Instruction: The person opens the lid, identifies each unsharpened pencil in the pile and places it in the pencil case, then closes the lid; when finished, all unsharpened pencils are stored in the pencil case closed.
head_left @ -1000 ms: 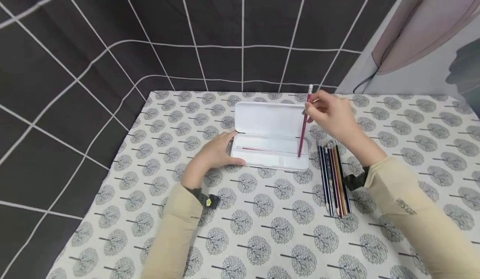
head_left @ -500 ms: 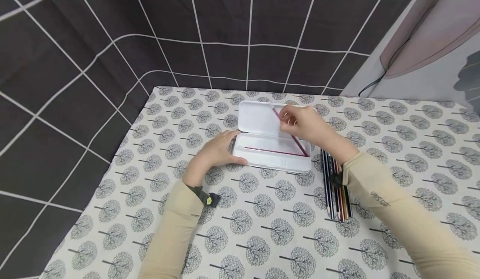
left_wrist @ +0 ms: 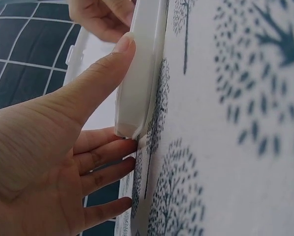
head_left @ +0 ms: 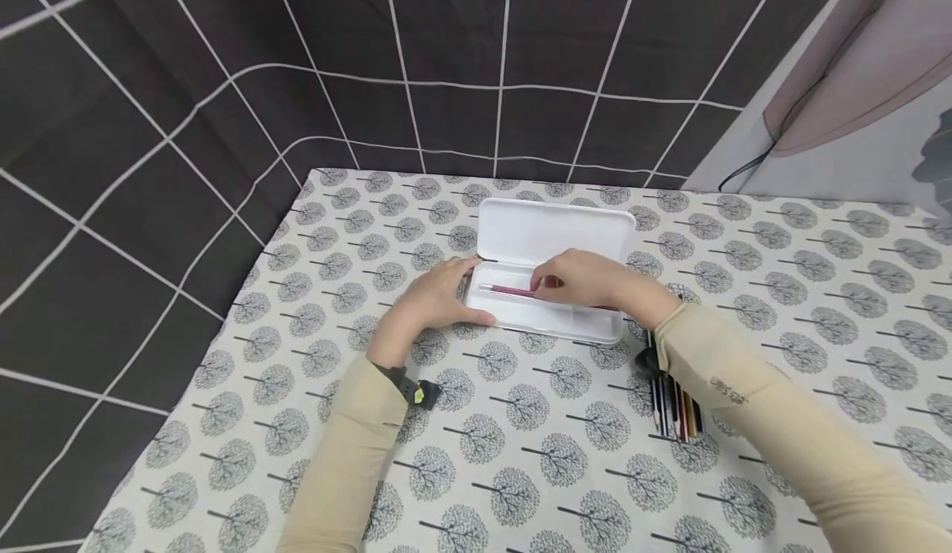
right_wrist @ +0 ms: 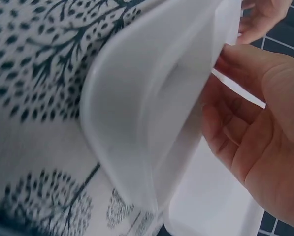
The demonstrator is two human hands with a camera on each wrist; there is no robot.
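A white pencil case (head_left: 546, 331) lies with its lid (head_left: 558, 226) raised at the back. My left hand (head_left: 439, 295) holds its left end, thumb along the front wall and index finger near the hinge; the left wrist view has the other fingers spread beside the case (left_wrist: 142, 73). Over the tray, my right hand (head_left: 583, 278) pinches a dark red pencil (head_left: 509, 290), which lies lengthwise inside with its pale end to the left. The hand covers the pencil's middle, and another pencil in the tray cannot be made out separately. In the right wrist view the fingers bend inside the case (right_wrist: 117, 108).
A bundle of several pencils (head_left: 678, 412) lies right of the case, partly under the right wrist. The tree-patterned cloth (head_left: 491, 454) covers the table. Dark gridded fabric (head_left: 416, 32) hangs behind and to the left.
My right hand has moved left and down, and the red pencil went from upright through a slant to lying flat in the tray. The left hand has stayed at the case's end.
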